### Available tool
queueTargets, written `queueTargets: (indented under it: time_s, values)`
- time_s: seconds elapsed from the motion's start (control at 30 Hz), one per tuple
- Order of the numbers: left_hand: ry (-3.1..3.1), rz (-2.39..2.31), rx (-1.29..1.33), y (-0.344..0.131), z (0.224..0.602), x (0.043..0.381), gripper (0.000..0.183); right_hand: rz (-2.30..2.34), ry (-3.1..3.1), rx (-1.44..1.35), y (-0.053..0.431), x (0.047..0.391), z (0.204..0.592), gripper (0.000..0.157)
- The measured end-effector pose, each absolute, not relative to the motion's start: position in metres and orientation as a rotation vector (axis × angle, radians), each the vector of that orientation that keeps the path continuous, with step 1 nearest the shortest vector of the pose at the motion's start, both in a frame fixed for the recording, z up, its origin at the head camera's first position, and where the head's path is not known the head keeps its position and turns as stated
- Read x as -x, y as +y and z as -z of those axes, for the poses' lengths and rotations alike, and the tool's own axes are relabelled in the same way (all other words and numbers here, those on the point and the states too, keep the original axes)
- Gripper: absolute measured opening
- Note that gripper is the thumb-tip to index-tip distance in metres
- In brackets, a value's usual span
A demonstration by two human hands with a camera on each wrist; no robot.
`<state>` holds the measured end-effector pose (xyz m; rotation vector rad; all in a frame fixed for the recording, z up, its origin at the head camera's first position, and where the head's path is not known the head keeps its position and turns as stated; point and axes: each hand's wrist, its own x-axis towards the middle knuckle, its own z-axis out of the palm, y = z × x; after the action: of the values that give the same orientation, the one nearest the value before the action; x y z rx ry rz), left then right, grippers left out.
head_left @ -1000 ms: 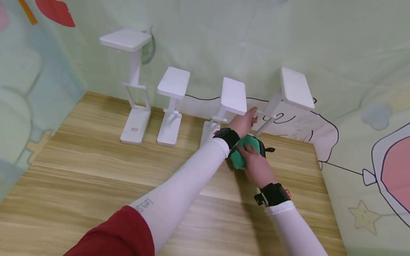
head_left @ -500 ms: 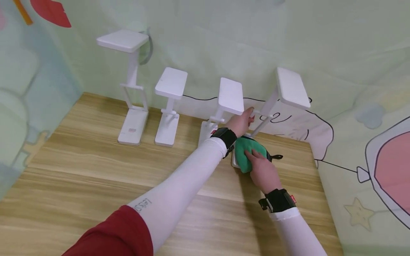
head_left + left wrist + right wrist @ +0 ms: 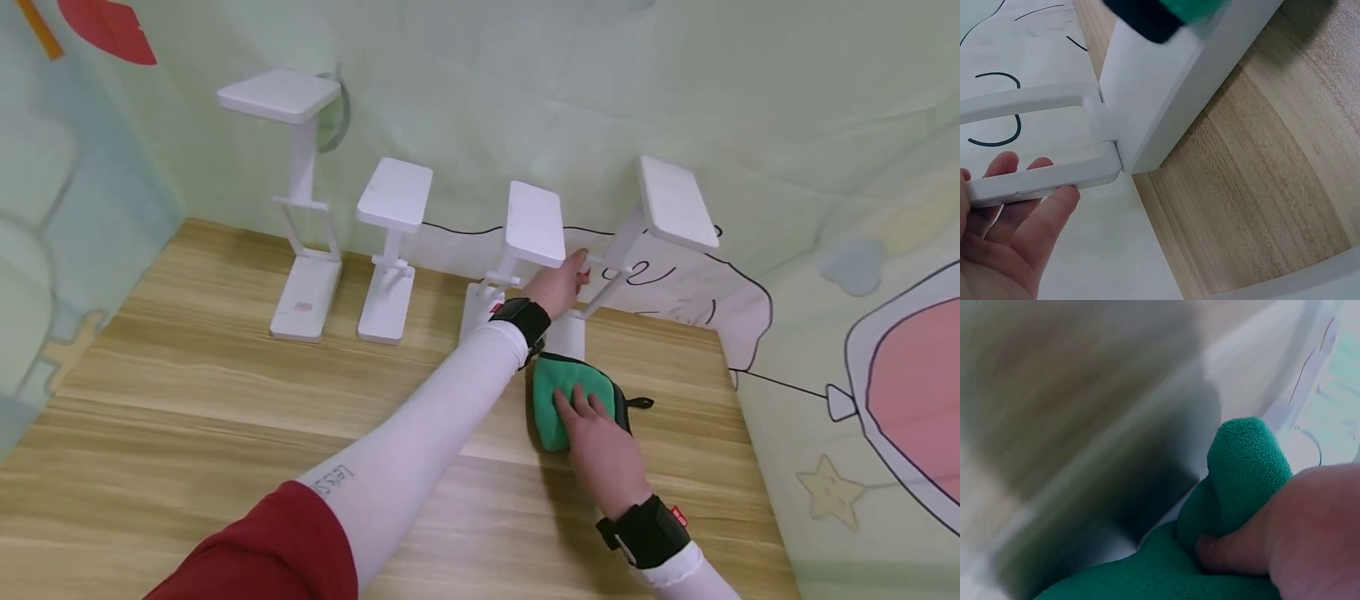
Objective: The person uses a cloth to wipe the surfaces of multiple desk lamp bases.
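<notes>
At the right end of a row of white folding desk lamps, my left hand (image 3: 557, 287) grips the lower support arm of the rightmost lamp (image 3: 678, 202). In the left wrist view, thumb and fingers are curled round that white arm (image 3: 1054, 180), just above the lamp's base (image 3: 1147, 94). My right hand (image 3: 607, 458) holds a green cloth (image 3: 551, 421) with a black edge and a black loop, just in front of the base. Seen from the right wrist, the thumb presses into a fold of the fuzzy cloth (image 3: 1247, 456); the other fingers are hidden there.
Three more white lamps stand left along the back: a tall one (image 3: 279, 96), a lower one (image 3: 395, 193) and another low one (image 3: 535, 221) beside my left wrist. The wooden table (image 3: 225, 467) meets printed fabric walls (image 3: 825, 333) at the back and sides.
My right hand has drawn the green cloth off the rightmost lamp's base towards me, so the base shows more. My left hand keeps its grip on the support arm. The view has shifted slightly.
</notes>
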<state>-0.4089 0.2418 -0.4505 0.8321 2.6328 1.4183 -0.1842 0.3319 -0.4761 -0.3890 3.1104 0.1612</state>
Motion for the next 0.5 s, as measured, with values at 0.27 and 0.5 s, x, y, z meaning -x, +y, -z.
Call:
queueTargets:
  time_s: [0.27, 0.5]
  values:
    - [2.698, -1.334, -0.867, 0.241, 0.447, 0.407, 0.034, 0.128, 3.117, 0.662, 0.341, 0.223, 0.480, 0.070]
    - [2.662, -1.310, -0.889, 0.243, 0.447, 0.402, 0.045, 0.290, 3.121, 0.632, 0.353, 0.266, 0.482, 0.067]
